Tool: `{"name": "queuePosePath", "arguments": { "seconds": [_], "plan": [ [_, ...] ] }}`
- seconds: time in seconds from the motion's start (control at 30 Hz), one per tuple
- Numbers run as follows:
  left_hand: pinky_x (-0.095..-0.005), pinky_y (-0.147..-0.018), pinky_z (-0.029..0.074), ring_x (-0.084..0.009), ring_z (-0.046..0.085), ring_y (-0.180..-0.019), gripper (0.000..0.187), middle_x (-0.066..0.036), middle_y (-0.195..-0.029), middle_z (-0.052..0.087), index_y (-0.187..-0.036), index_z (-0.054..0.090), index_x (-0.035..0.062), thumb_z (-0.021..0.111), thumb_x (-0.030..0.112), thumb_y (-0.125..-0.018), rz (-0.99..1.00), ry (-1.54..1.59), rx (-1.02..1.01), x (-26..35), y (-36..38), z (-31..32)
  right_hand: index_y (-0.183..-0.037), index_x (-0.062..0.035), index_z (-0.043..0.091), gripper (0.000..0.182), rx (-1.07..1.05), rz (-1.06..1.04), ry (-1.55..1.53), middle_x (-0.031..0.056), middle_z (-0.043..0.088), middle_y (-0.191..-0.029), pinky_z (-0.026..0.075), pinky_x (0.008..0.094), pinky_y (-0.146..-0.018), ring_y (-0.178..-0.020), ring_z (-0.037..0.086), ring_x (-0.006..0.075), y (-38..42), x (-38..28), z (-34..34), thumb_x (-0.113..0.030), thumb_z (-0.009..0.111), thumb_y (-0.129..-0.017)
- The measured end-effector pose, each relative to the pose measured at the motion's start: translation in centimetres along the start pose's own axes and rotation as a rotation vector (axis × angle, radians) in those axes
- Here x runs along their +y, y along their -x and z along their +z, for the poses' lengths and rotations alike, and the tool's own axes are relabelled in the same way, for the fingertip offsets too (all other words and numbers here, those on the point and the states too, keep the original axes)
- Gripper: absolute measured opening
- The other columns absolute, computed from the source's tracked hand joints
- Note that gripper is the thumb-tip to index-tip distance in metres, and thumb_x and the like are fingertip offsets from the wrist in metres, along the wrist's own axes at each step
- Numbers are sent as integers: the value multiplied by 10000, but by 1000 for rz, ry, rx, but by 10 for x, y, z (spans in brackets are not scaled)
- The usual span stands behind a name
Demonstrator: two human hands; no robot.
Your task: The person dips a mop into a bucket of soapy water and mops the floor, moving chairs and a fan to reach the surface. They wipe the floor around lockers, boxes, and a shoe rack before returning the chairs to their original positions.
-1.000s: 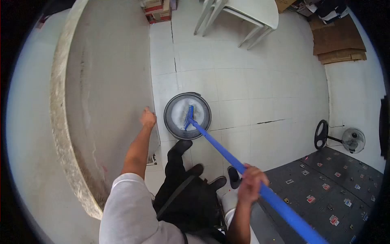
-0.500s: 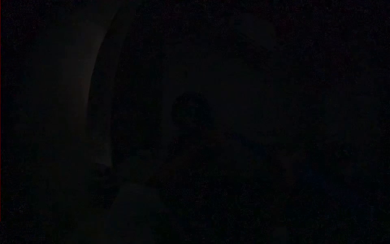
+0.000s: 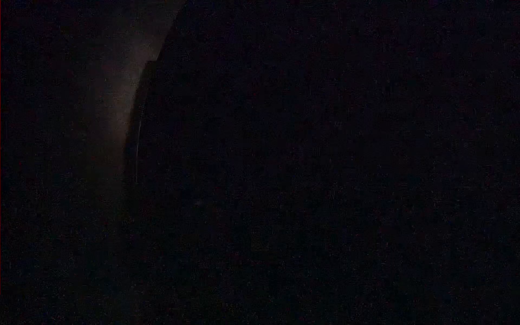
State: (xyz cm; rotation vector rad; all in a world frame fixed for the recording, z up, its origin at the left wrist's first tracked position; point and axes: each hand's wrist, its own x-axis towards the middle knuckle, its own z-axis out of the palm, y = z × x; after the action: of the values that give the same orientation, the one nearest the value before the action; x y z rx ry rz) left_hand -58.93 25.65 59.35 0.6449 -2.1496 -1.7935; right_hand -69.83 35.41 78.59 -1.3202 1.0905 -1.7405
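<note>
On my head view nearly everything is black, so I can make out only a few faint shapes. At the far left, a thin dark-red line (image 3: pixel 0 151) runs down the edge of the picture, stopping short of the bottom. To the right of it, a dim brownish glow (image 3: pixel 116 114) spreads over the upper and middle part and fades into the dark lower down. Its right side is cut off by a dark, curved edge (image 3: pixel 142 86), which slants up and to the right toward the top, with a small step in its upper part. Just inside that edge I see a thin, pale, nearly upright streak (image 3: pixel 138 151); I cannot tell what it belongs to. Lower and farther right there is a tiny, faint smudge (image 3: pixel 199 203), too dim to name. From there to the right border I get only darkness with speckled noise.

I cannot make out the left hand, so I cannot tell how far its fingers are open or whether they hold anything. The same goes for the right hand: its fingers and any grip are lost to me. Where the long-handled brush is, I cannot tell either.
</note>
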Motion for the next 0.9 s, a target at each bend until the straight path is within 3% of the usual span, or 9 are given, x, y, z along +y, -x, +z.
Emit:
{"name": "queuePosePath", "arguments": {
  "seconds": [0.43,0.67,0.9],
  "plan": [
    [-337,-810,420,-246,539,-948,471,-146,-1034,553,-1083,483,13,638,274,-724,46,-46,286,32,39,-58,-524,-74,374,283,153,97,-6,23,375,-465,382,295,-541,-436,383,128,6,93,13,-102,571,-725],
    [-324,-787,439,-245,569,-902,427,-146,-995,577,-1056,500,4,620,267,-743,-19,-78,393,34,64,-90,-525,-75,376,283,152,107,7,22,376,-464,386,295,-552,-440,387,127,-1,106,16,-105,573,-726],
    [-328,-782,446,-248,582,-893,393,-151,-973,590,-1030,517,-9,609,257,-755,-89,-84,522,-8,147,-158,-556,-78,395,255,106,190,1,22,394,-493,402,310,-606,-487,419,132,16,162,60,-117,575,-732]
  ]
}}
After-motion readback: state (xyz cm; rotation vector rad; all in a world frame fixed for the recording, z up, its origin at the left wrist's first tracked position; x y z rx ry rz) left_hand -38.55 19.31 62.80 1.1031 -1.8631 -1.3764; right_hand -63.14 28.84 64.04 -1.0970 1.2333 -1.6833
